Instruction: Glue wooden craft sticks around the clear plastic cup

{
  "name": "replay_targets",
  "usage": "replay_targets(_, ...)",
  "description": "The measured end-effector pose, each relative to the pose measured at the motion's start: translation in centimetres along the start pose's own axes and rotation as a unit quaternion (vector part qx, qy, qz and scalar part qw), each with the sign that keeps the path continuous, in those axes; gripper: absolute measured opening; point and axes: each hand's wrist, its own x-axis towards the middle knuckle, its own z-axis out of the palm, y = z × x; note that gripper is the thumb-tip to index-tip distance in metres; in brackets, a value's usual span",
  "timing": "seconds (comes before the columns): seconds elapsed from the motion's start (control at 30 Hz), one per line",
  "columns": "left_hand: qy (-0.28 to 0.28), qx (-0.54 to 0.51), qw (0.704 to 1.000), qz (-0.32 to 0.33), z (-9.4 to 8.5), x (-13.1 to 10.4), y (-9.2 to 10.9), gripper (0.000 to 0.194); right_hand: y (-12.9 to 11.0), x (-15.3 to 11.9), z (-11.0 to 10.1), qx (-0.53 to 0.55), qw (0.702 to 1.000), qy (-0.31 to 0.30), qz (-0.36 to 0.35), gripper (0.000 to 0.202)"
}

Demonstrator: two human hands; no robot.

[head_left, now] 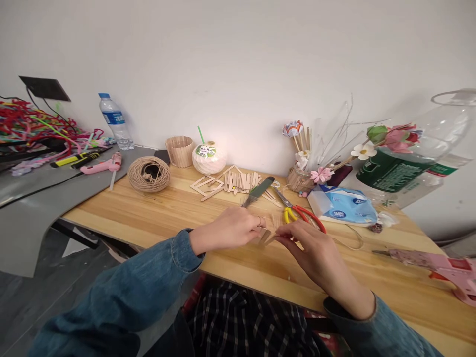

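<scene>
My left hand, its fingers curled in, pinches short wooden craft sticks just above the front part of the table. Facing it, my right hand is closed too, with a thin craft stick between thumb and fingertips. Motion blurs the pieces between the hands, so how they join is unclear. Just beyond my left hand is a dark green flat-handled tool. Behind my right hand lie scissors with red handles and a yellow-handled tool.
Loose craft sticks lie toward the wall, by a wrapped coconut, a stick-walled cup and a twine roll. Pink glue guns rest left and right. A tissue pack and large bottle stand right.
</scene>
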Motion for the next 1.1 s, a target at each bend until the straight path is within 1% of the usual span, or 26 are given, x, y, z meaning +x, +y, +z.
replay_targets(0.13,0.002,-0.001,1.0,0.003,0.0,0.0,-0.1,0.018,-0.1,0.1,-0.1,-0.021,0.999,0.008,-0.034,0.006)
replay_targets(0.33,-0.005,0.01,1.0,0.007,0.1,0.1,-0.3,0.017,-0.2,0.0,0.3,-0.054,0.995,0.037,-0.072,0.01)
replay_targets(0.53,0.004,0.006,1.0,0.007,0.3,0.1,-0.5,0.019,-0.1,0.1,1.0,-0.058,0.995,0.049,-0.071,0.01)
replay_targets(0.93,0.007,-0.02,1.0,-0.015,0.3,0.3,-0.4,0.017,0.2,0.0,1.2,-0.07,0.994,0.052,-0.064,0.009)
replay_targets(1.1,0.011,-0.033,0.999,-0.021,0.0,0.3,0.0,0.016,0.1,-0.1,1.3,-0.066,0.995,0.054,-0.056,0.01)
